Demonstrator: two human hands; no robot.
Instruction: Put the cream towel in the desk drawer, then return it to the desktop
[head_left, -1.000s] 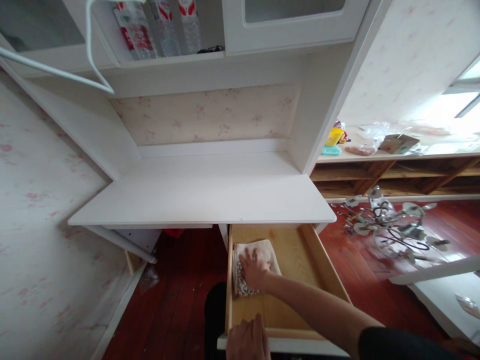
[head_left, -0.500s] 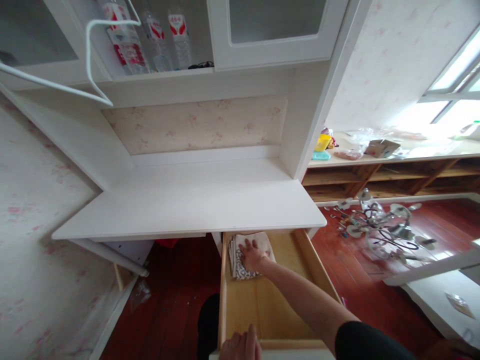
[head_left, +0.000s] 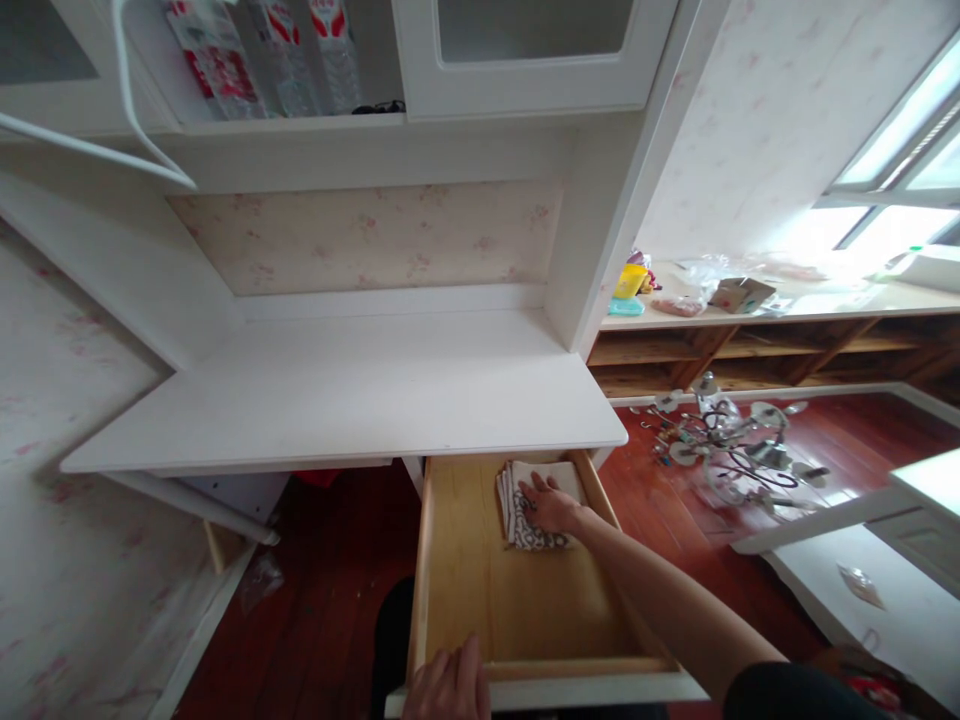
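A folded cloth (head_left: 536, 540), beige with a dark scroll pattern on part of it, lies on the bottom of the pulled-out wooden drawer (head_left: 480, 600). It sits toward the drawer's back right corner. My right hand (head_left: 551, 503) rests flat on top of the cloth with its fingers spread. At the drawer's front left corner, my left hand (head_left: 450, 685) is closed over the white drawer front (head_left: 592, 690). Its fingers are close together, and the lower part of the hand is cut off by the frame edge.
Above the drawer stretches a white desktop (head_left: 360, 390). Plastic bottles (head_left: 334, 60) stand in the cabinet overhead, with a white hanger (head_left: 127, 100) hanging at upper left. A dismantled chandelier (head_left: 735, 440) lies on the red floor to the right, before a low shelf unit (head_left: 720, 350).
My right hand and the cloth have slid from the drawer's left side to its right side. My left hand stays at the drawer front. The whole view has shifted slightly.
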